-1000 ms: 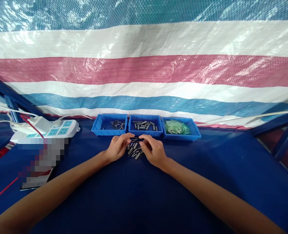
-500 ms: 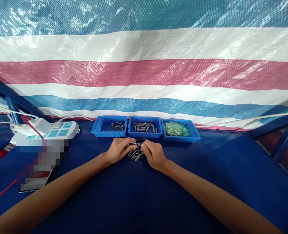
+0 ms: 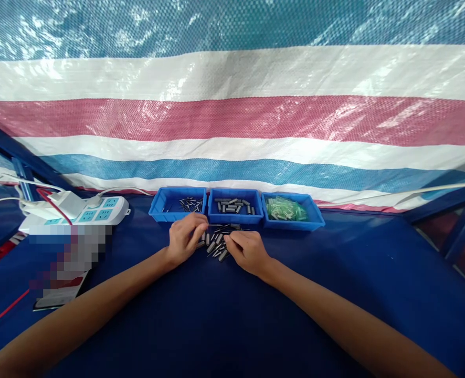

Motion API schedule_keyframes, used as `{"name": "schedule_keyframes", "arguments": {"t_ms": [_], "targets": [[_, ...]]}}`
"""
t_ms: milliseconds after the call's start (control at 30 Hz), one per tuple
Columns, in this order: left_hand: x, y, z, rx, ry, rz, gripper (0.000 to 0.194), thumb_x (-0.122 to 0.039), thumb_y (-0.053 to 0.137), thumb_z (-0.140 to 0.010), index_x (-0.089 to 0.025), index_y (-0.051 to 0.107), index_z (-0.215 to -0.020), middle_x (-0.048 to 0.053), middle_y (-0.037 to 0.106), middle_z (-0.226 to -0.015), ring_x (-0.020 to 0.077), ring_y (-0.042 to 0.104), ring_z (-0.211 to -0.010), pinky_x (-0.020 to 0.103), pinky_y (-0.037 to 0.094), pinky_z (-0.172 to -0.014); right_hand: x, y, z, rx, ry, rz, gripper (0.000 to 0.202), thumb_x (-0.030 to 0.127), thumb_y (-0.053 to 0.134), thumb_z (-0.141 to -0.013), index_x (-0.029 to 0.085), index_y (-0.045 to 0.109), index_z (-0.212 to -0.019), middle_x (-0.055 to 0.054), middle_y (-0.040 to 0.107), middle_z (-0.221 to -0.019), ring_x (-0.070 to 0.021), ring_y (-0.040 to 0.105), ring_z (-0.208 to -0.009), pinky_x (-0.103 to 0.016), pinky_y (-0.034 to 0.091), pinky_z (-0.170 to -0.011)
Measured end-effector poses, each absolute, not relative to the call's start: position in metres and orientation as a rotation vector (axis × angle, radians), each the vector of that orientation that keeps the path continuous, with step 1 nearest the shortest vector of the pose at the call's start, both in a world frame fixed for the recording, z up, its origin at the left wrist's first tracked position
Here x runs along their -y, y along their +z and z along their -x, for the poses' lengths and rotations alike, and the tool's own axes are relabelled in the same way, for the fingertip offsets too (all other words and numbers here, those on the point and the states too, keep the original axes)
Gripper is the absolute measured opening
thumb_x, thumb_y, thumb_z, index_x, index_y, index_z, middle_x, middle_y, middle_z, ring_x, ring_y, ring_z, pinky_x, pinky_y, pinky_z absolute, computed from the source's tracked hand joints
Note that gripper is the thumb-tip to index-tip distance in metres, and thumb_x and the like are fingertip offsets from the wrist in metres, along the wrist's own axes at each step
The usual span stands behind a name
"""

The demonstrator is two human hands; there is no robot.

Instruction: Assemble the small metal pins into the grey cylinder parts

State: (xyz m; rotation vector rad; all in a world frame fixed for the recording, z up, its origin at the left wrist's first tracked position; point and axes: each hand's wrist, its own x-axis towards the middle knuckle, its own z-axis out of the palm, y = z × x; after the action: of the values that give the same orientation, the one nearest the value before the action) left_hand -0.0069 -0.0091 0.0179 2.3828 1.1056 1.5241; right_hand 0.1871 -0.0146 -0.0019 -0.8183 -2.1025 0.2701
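A small pile of dark grey cylindrical parts (image 3: 217, 244) lies on the dark blue table cloth (image 3: 232, 315), just in front of three blue trays. My left hand (image 3: 184, 237) rests at the pile's left edge with its fingers curled over some parts. On the pile's right side my right hand (image 3: 248, 250) has its fingertips pinched together. What either hand holds is too small to make out. The left tray (image 3: 177, 203) has thin dark pins, the middle tray (image 3: 234, 206) grey cylinders, the right tray (image 3: 293, 210) pale green pieces.
A white power strip (image 3: 94, 209) with plugged cables lies at the left, with a red wire (image 3: 4, 312) running toward the front. A blurred flat object (image 3: 61, 262) sits beside it. A striped tarp (image 3: 232, 115) hangs behind the trays. Blue metal frame bars (image 3: 458, 231) stand at the right.
My left hand has drawn back to the left and upward, away from my right hand. My right hand has shifted slightly down over the pile.
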Motion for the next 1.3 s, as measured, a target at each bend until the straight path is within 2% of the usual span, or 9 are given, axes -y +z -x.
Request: {"name": "schedule_keyframes", "arguments": {"t_ms": [67, 167, 300, 433, 567, 667, 800, 1067, 1300], "targets": [[0.008, 0.033, 0.005, -1.247, 1.636, -2.265, 0.016, -0.017, 0.046, -0.092, -0.015, 0.057, -0.079, 0.004, 0.062, -0.08, 0.0096, 0.058, -0.07, 0.022, 0.046, -0.066, 0.014, -0.002, -0.188, 2.045, 0.3, 0.874, 0.037, 0.021, 0.042, -0.093, 0.02, 0.036, -0.056, 0.004, 0.038, -0.049, -0.0084, 0.034, -0.044, -0.025, 0.027, -0.049], [0.0, 0.058, 0.011, -1.399, 1.723, -2.313, 0.011, -0.022, 0.054, -0.088, -0.014, 0.059, -0.083, 0.003, 0.062, -0.081, 0.0083, 0.054, -0.063, 0.021, 0.044, -0.062, 0.013, -0.003, -0.188, 1.991, 0.325, 0.919, 0.038, 0.023, 0.042, -0.093, 0.019, 0.036, -0.056, 0.004, 0.037, -0.05, -0.0084, 0.033, -0.045, -0.026, 0.026, -0.049], [-0.018, 0.08, 0.031, -1.739, 1.593, -2.487, 0.023, -0.032, 0.053, -0.089, -0.015, 0.06, -0.076, -0.001, 0.058, -0.067, 0.0066, 0.045, -0.051, 0.021, 0.036, -0.054, 0.012, -0.005, -0.188, 1.987, 0.346, 0.973, 0.036, 0.023, 0.043, -0.093, 0.019, 0.039, -0.057, 0.003, 0.038, -0.052, -0.0086, 0.034, -0.046, -0.026, 0.026, -0.049], [-0.029, 0.082, 0.04, -2.07, 1.149, -2.51, 0.041, -0.047, 0.052, -0.086, -0.015, 0.056, -0.06, -0.002, 0.051, -0.053, 0.0083, 0.042, -0.047, 0.022, 0.026, -0.049, 0.012, -0.006, -0.187, 2.023, 0.356, 0.983, 0.031, 0.023, 0.045, -0.092, 0.018, 0.046, -0.061, 0.002, 0.044, -0.055, -0.0094, 0.04, -0.049, -0.025, 0.029, -0.052], [-0.022, 0.077, 0.034, -1.786, 0.682, -2.676, 0.047, -0.045, 0.047, -0.089, -0.015, 0.054, -0.054, 0.0, 0.054, -0.051, 0.0098, 0.045, -0.048, 0.023, 0.026, -0.051, 0.013, -0.005, -0.187, 2.076, 0.353, 0.979, 0.025, 0.023, 0.047, -0.091, 0.017, 0.053, -0.067, -0.001, 0.051, -0.06, -0.0108, 0.045, -0.053, -0.024, 0.033, -0.054], [-0.013, 0.075, 0.031, -1.638, 0.168, -2.73, 0.033, -0.042, 0.057, -0.084, -0.018, 0.062, -0.063, 0.002, 0.062, -0.059, 0.0151, 0.055, -0.054, 0.024, 0.03, -0.052, 0.013, -0.003, -0.187, 2.078, 0.355, 0.99, 0.022, 0.022, 0.047, -0.09, 0.017, 0.054, -0.07, -0.001, 0.052, -0.062, -0.0112, 0.046, -0.055, -0.024, 0.034, -0.054], [-0.008, 0.069, 0.032, -1.661, -0.158, -2.724, 0.017, -0.036, 0.065, -0.078, -0.02, 0.068, -0.081, 0.007, 0.066, -0.069, 0.024, 0.063, -0.065, 0.028, 0.041, -0.059, 0.013, -0.002, -0.187, 2.082, 0.358, 0.999, 0.022, 0.022, 0.047, -0.09, 0.017, 0.054, -0.07, -0.001, 0.051, -0.062, -0.0111, 0.046, -0.055, -0.024, 0.035, -0.055], [-0.01, 0.059, 0.028, -1.726, -0.236, -2.64, 0.015, -0.031, 0.064, -0.079, -0.016, 0.066, -0.08, 0.012, 0.067, -0.077, 0.029, 0.066, -0.075, 0.035, 0.048, -0.066, 0.013, 0.0, -0.187, 2.081, 0.365, 0.985, 0.024, 0.022, 0.047, -0.09, 0.017, 0.053, -0.068, -0.001, 0.05, -0.06, -0.0108, 0.045, -0.053, -0.024, 0.034, -0.053], [-0.006, 0.056, 0.021, -1.721, -0.312, -2.683, 0.018, -0.028, 0.054, -0.082, -0.013, 0.065, -0.086, 0.015, 0.067, -0.077, 0.0325, 0.066, -0.074, 0.036, 0.047, -0.06, 0.013, 0.0, -0.187, 2.092, 0.364, 0.99, 0.024, 0.022, 0.047, -0.09, 0.017, 0.053, -0.068, -0.001, 0.05, -0.06, -0.0111, 0.046, -0.054, -0.024, 0.035, -0.054]]}}
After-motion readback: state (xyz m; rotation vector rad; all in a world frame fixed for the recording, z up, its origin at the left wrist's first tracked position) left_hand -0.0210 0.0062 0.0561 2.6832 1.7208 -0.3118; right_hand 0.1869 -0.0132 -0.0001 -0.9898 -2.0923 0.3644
